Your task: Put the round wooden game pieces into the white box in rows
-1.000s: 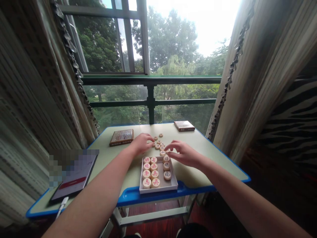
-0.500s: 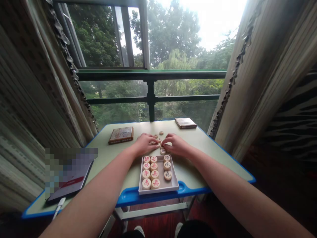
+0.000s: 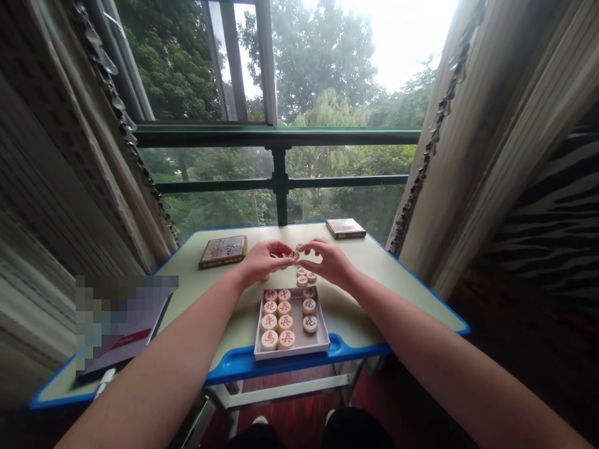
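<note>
A round wooden Chinese chess piece [image 3: 294, 254] with a dark character is raised above the table, its face toward me. My left hand [image 3: 264, 259] is closed on it between thumb and fingers. Close to its right edge, my right hand [image 3: 327, 260] has thumb and fingers apart; whether they touch the piece I cannot tell. Below the right hand lie several loose black-marked pieces [image 3: 302, 280]. Other pieces are partly hidden behind my hands. Nearer me, a shallow white box [image 3: 322, 333] holds two columns of red-marked pieces [image 3: 285, 322] at left and black-marked pieces [image 3: 309, 323] at right.
A brown flat box [image 3: 223, 251] lies left of my hands, a similar flat box [image 3: 345, 228] at the far right of the table [image 3: 388, 305]. A dark laptop-like device [image 3: 140, 330] is at the left edge. Curtains [image 3: 435, 156] flank the window behind a green railing [image 3: 281, 137].
Both hands have lifted off the pieces on the table, and one piece is now raised between them. More loose pieces show under my right hand. The whole view has shifted slightly.
</note>
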`<state>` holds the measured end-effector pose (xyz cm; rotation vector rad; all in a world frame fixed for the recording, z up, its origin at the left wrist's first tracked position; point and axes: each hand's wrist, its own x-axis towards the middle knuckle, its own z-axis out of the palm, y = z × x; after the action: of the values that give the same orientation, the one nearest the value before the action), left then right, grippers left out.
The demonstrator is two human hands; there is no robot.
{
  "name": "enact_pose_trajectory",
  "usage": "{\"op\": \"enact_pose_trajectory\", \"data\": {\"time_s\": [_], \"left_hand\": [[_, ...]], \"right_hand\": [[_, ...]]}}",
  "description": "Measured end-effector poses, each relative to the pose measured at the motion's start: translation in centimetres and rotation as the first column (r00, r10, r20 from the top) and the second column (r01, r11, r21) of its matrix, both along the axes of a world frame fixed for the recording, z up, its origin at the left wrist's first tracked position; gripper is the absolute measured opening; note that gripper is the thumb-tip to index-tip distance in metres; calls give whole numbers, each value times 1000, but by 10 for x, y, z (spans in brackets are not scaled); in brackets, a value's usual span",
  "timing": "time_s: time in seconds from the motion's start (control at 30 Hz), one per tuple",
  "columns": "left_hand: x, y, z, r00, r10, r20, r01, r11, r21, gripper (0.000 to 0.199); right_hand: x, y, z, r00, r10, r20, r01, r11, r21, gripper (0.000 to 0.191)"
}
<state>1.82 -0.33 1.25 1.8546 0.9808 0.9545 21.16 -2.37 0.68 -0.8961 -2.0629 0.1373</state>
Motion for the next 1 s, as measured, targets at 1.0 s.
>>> {"op": "enact_pose_trajectory", "data": {"time_s": [1.0], "left_hand": [[6,-16,14,962,-205,181,207,978,8,43]], "right_hand": [[7,-31,22,988,-35,-151,3,979,-205,23]]}}
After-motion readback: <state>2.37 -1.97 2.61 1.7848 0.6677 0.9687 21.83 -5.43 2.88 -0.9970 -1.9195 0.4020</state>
